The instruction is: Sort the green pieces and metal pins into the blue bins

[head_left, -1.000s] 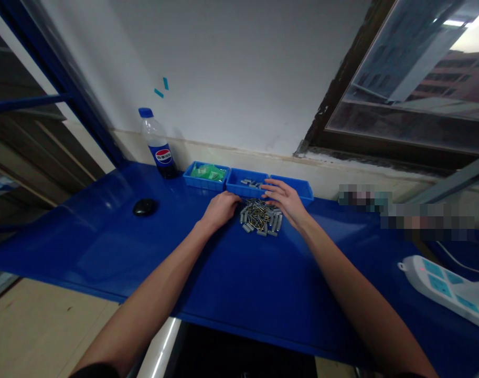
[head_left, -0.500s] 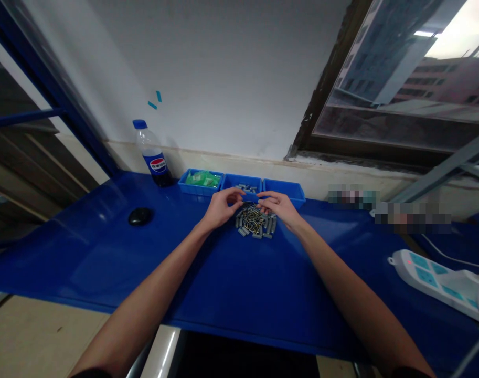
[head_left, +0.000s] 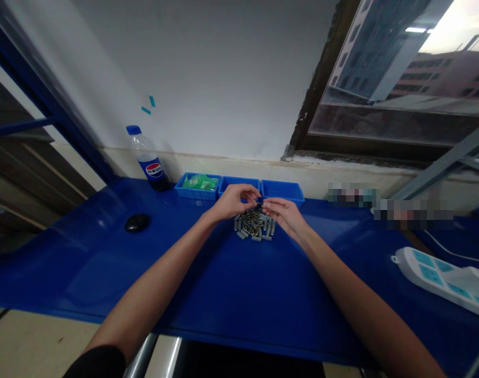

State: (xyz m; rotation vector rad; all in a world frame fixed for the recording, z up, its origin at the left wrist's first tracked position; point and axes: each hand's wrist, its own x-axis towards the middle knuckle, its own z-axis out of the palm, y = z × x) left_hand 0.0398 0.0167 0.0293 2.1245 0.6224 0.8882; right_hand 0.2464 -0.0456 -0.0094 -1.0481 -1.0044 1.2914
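A pile of brass-coloured screws and grey plastic plugs (head_left: 254, 224) lies on the blue table (head_left: 239, 294). Above its back edge, my left hand (head_left: 239, 200) is closed, its fingertips pinching one end of a small thin screw (head_left: 259, 203). The fingertips of my right hand (head_left: 283, 212) are pressed together at the other end of that screw, where any further small part is hidden. Behind the hands stand three blue trays: the left one (head_left: 195, 194) holds green packets, the middle one (head_left: 239, 181) is largely covered by my left hand, the right one (head_left: 282, 190) looks empty.
A cola bottle (head_left: 152, 167) stands at the back left, with a black mouse (head_left: 137, 222) in front of it. A white power strip (head_left: 439, 278) lies at the right. Wall and window rise behind the table.
My hands have come together until their fingertips nearly meet. The left hand moved right, over the middle tray's front. The camera view has shifted slightly.
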